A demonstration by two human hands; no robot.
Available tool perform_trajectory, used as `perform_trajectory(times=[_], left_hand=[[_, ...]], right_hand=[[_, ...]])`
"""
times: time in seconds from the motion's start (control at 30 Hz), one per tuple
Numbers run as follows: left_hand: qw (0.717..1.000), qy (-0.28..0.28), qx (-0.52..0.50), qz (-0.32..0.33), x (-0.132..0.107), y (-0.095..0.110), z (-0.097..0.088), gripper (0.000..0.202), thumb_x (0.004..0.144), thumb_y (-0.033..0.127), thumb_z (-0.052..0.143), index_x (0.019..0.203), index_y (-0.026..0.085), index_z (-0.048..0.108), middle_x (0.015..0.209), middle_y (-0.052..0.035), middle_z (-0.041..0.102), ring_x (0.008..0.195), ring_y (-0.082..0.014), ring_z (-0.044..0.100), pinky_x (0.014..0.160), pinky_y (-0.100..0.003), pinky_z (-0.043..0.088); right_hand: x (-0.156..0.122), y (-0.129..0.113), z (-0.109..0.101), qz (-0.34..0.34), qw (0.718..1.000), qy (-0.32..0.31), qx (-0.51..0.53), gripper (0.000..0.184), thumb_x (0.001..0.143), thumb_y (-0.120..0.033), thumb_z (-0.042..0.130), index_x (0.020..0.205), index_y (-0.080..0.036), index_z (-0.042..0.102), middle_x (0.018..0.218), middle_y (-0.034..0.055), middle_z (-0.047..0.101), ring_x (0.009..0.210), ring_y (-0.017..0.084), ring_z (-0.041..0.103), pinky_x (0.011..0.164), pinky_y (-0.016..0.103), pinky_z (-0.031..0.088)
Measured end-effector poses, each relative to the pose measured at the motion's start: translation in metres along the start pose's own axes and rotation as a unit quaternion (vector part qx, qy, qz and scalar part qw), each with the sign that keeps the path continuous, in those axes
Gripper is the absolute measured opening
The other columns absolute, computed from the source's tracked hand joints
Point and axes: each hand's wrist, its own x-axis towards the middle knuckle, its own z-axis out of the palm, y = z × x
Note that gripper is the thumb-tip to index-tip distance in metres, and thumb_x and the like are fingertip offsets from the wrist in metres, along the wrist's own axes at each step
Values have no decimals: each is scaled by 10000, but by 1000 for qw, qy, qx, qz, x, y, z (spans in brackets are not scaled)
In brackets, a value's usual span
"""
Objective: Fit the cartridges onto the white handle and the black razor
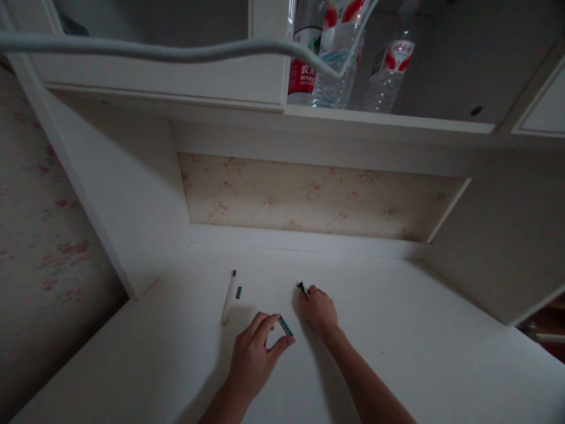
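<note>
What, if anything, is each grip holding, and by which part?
Left grip: small green-and-black cylinder, pinched by its two ends. Right grip: small black object, apparently by its near end; shape unclear.

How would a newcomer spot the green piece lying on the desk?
On the white desk, beyond the left hand and slightly left of it, lies a white toothbrush with a dark head. The green piece lies just right of that, about midway along. Unlike its lookalike, pinched in that hand, it rests on the desk, untouched.
</note>
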Motion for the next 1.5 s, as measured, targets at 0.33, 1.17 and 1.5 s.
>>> perform_trajectory(times=[0.33,1.17,1.5], left_hand=[[987,-6,142,69,0,0,2,355,831,447,573,1086,201,597,859,-45,644,670,-151,637,600,-249,531],[966,-56,220,122,-6,-14,7,410,826,455,575,1171,238,531,1001,-50,650,889,-188,660,729,-275,556],[971,-125,155,132,0,-9,2,321,933,233,434,1241,290,507,999,-34,598,785,-118,631,705,-217,524]], right_hand=[[-52,-5,-20,-56,969,-48,236,372,893,-444,414,896,-187,684,796,22,668,698,153,588,615,223,412],[-72,-10,-30,-110,836,-203,498,249,829,-346,571,695,-146,635,648,-12,515,636,126,439,605,239,332],[-70,-2,-35,-124,829,-228,496,229,808,-336,594,690,-145,642,646,-8,549,622,125,457,599,241,335]])
